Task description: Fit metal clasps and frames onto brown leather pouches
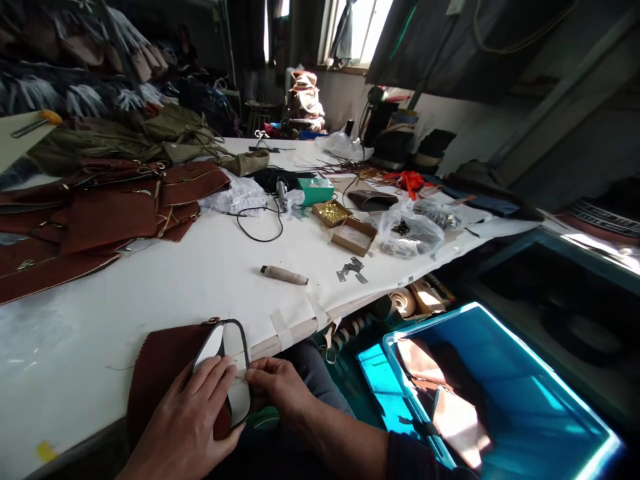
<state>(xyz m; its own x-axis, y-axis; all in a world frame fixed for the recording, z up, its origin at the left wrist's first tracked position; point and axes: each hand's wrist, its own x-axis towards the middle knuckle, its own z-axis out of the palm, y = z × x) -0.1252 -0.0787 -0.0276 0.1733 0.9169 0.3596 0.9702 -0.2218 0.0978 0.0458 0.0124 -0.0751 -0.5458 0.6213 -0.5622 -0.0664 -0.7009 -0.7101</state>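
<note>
A brown leather piece point(160, 357) lies at the table's front edge, with a pale, dark-rimmed panel point(235, 343) standing up at its right side. My left hand point(200, 407) holds the piece, its fingers stretched together over the pale panel and its thumb near the lower edge. With thumb and forefinger closed, my right hand point(277, 387) pinches the panel's right rim. Anything small between those fingertips is hidden. Beyond my hands, a wooden-handled tool point(284, 275) rests on the white table point(220, 267).
Brown leather bags point(110, 213) pile up at left. Small metal plates point(353, 269), a box of gold-coloured pieces point(332, 213), another cardboard box point(353, 236) and a plastic bag point(410, 230) lie farther back. A blue bin point(540, 400) with leather pieces stands at lower right.
</note>
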